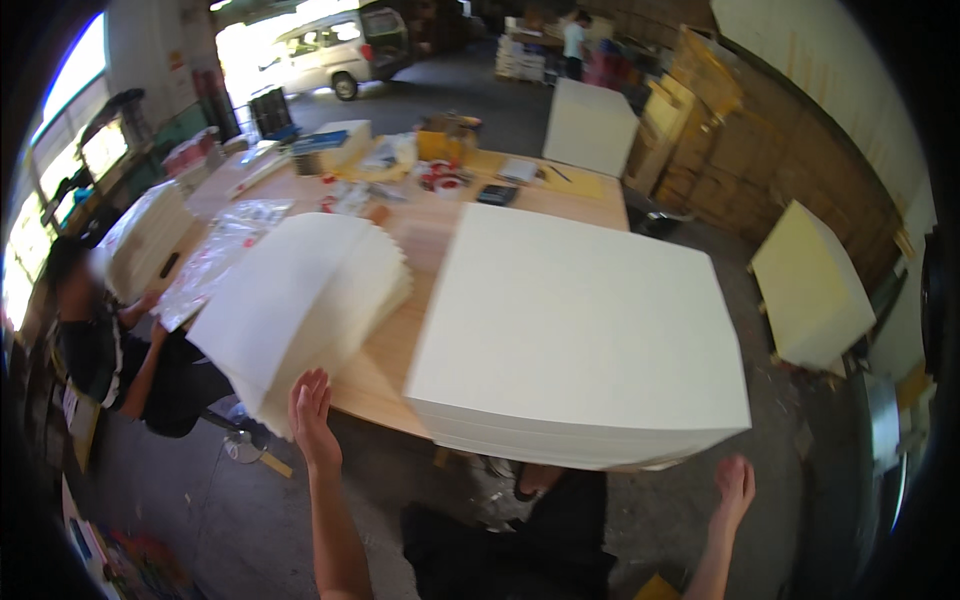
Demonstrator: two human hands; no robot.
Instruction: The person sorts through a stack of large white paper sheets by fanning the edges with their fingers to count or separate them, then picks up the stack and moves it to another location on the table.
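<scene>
A large stack of white sheets (pixel 580 325) lies squared up on the wooden table, its front edge facing me. To its left, a second pile of white sheets (pixel 290 290) is fanned out, with its right side stepped and its near end jutting past the table edge. My left hand (pixel 315 420) is raised beside the near end of that fanned pile, fingers stretched out, holding nothing. Off the near right corner of the squared stack, my right hand (pixel 735 490) hangs apart from the paper, fingers extended and slightly bent, with nothing seen in it.
Farther back on the table (pixel 590 205) are a dark calculator (pixel 497 195), tape rolls (pixel 445 180) and a yellow box (pixel 440 145). Clear plastic film (pixel 225 245) lies left. A seated person (pixel 90 340) handles another sheet pile (pixel 150 240). More stacks (pixel 815 290) stand right and behind.
</scene>
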